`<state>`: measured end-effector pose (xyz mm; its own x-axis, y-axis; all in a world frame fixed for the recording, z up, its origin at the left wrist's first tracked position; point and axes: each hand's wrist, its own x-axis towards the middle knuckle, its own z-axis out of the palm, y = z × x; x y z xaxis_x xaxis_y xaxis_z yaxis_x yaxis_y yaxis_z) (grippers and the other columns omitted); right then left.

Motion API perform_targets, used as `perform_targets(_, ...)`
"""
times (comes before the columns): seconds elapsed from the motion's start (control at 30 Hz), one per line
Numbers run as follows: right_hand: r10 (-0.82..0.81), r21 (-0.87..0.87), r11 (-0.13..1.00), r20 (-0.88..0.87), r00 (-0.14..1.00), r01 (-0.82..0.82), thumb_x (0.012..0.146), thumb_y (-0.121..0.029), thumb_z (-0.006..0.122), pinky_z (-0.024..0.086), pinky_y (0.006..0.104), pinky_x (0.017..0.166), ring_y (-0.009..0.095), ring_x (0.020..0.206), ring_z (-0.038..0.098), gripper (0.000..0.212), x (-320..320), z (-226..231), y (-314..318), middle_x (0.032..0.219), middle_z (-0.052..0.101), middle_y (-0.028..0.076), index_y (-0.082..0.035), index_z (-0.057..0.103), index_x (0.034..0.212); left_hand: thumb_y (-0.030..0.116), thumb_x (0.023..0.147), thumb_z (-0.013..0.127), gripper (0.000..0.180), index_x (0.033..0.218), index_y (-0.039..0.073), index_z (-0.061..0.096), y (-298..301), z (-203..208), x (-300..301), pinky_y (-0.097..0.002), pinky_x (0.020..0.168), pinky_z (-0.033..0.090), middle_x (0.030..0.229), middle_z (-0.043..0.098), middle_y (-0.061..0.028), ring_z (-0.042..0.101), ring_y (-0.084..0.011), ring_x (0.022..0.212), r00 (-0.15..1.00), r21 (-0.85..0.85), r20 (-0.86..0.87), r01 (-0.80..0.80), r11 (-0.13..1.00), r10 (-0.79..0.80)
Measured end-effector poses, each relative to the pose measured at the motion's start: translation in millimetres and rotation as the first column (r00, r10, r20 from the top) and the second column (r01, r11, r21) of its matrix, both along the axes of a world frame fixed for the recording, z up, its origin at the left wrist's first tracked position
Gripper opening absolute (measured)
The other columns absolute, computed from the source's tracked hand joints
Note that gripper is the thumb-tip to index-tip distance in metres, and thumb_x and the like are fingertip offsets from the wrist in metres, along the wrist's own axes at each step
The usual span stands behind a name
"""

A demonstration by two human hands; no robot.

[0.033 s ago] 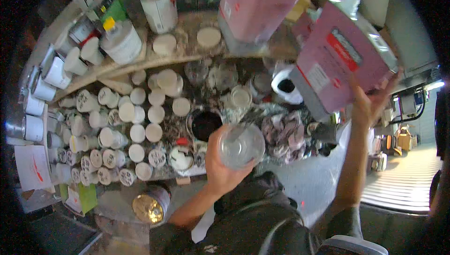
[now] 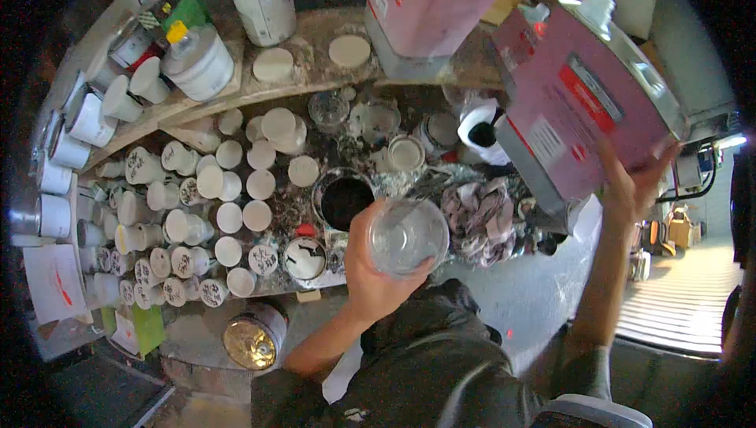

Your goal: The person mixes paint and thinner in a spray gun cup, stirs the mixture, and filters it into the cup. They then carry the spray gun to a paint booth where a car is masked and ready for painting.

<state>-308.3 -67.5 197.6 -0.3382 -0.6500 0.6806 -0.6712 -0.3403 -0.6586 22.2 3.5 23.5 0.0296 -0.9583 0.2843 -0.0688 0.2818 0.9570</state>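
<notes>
A clear plastic cup (image 2: 409,237) is in my left hand (image 2: 370,270), its fingers wrapped round the side. I look down into the cup, which seems to hold little or nothing. My right hand (image 2: 630,188) grips the lower corner of a tilted pink rectangular metal can (image 2: 591,105) with a red label and grey lower band. A black-filled tub (image 2: 346,201) stands on the bench just beyond my left hand. Crumpled, stained rags (image 2: 476,219) lie to the right of the cup. Behind the raised can, another pink can (image 2: 433,14) stands on the shelf.
Several lidded white cups (image 2: 209,181) crowd the bench's left side. White containers with yellow caps (image 2: 201,66) stand on the raised wooden shelf (image 2: 315,34). A gold-topped tin (image 2: 253,340) sits lower left. A white jug with a dark opening (image 2: 480,130) is near the can.
The pink can and my right hand have shifted slightly right and down. My left hand with the cup stays almost in place.
</notes>
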Motion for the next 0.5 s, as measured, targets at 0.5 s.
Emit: perform_targets(0.5, 0.211, 0.652, 0.752, -0.370, 0.905, 0.091, 0.082, -0.027, 0.087, 0.049, 0.0483, 0.107, 0.038, 0.127, 0.056, 0.089, -7.7, 35.6, 191.3, 0.146, 0.048, 0.021, -0.026, 0.035, 0.155, 0.030, 0.066, 0.098, 0.096, 0.142, -0.002, 0.050, -27.0, 5.6, -30.7, -0.0449, 0.105, 0.049, 0.132, 0.059, -0.0186, 0.061, -0.0350, 0.121, 0.975, -0.145, 0.214, 0.099, 0.985, -0.066)
